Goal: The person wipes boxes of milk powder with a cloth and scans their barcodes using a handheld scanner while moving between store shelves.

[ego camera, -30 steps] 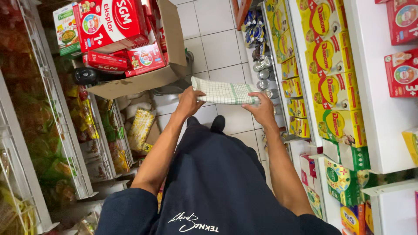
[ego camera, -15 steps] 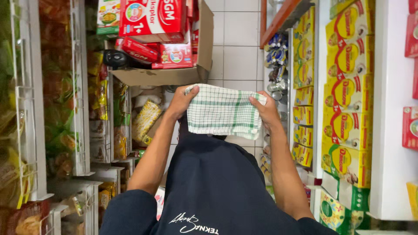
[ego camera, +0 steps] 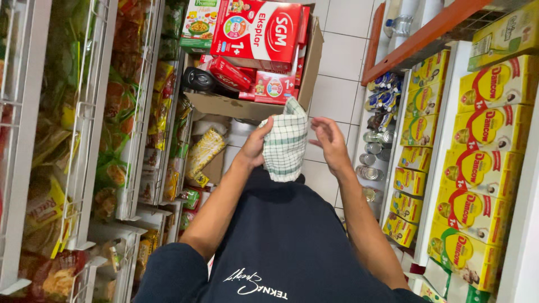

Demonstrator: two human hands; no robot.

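My left hand (ego camera: 255, 147) grips a white cloth with green checks (ego camera: 285, 145), which hangs bunched and folded from its fingers. Just right of the cloth my right hand (ego camera: 330, 143) is held up with fingers spread, holding nothing. Both forearms reach forward over my dark blue shirt (ego camera: 281, 247). Beyond the hands, a brown cardboard box (ego camera: 247, 106) sits on the floor, filled with red and white cartons.
I stand in a narrow shop aisle with a white tiled floor (ego camera: 337, 62). Wire racks of snack packets (ego camera: 101, 140) line the left side. Shelves of yellow cartons (ego camera: 477, 163) and small tins (ego camera: 373, 151) fill the right side.
The cloth was stretched flat between both hands; now my right hand has let go and the cloth hangs bunched from my left hand. The view has tilted toward the box.
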